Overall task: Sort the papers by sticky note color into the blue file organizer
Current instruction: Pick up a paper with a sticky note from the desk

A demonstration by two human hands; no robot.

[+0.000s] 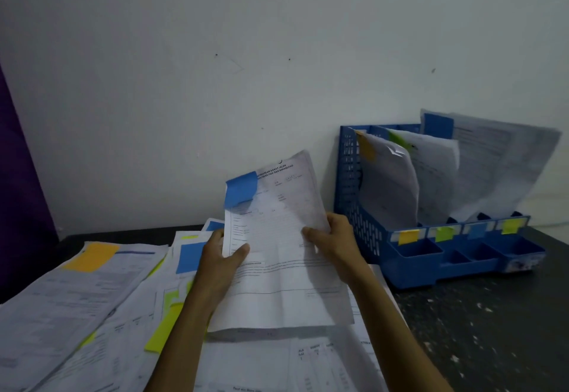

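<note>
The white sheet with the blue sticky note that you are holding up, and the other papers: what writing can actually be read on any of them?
Held white sheet with blue sticky note, heading: "...ERANGAN RAWAT JALAN", start hidden by the note.
Second heading line: roughly "...FISIK DAN REHABILITASI", blurred, uncertain.
Its body text: too small to read.
Loose papers on the dark table: blurred, unreadable.
Sheets in the blue plastic file organizer: unreadable.
Its coloured sticky tabs: no writing visible.

In front of me is a plain white wall (215, 52), dimly and evenly lit, with 3 small dark specks on it. A purple panel (18, 182) runs down its left edge. Below, my dark table (492, 330) meets the wall, its right side speckled with pale flecks.
</note>
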